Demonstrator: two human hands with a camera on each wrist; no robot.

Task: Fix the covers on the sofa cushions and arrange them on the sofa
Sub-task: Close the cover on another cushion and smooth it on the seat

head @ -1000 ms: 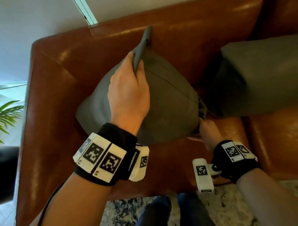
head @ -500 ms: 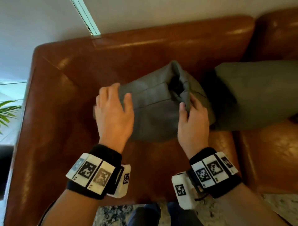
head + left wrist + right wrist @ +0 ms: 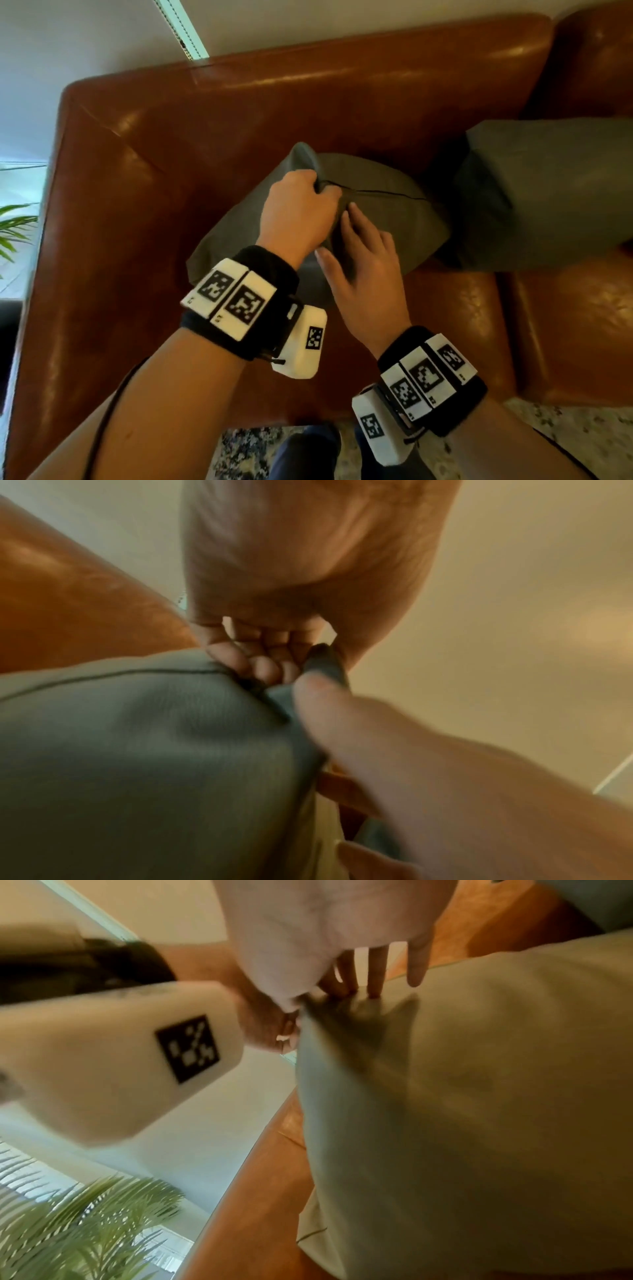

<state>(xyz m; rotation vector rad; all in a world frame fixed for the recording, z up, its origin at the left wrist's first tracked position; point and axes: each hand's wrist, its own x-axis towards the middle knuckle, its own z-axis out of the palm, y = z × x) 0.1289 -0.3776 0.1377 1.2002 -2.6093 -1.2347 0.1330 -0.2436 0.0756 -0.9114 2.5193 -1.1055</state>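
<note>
A brown leather sofa (image 3: 144,192) stands against a pale wall (image 3: 85,41), a green plant (image 3: 15,222) at its left end. The grey cushion (image 3: 387,219) sits on the left seat. The left hand (image 3: 296,212) fingers clamp its bunched corner; the right hand (image 3: 363,263) fingers lie straight on the fabric. A second grey cushion (image 3: 548,192) lies right.

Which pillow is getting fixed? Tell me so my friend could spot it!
Find the brown sofa. Two grey pillows lie on its seat; the pillow you want is the left one, nearer the sofa's arm. Only this one has both hands on it: the left hand grips its corner and the right hand rests beside it.
</note>
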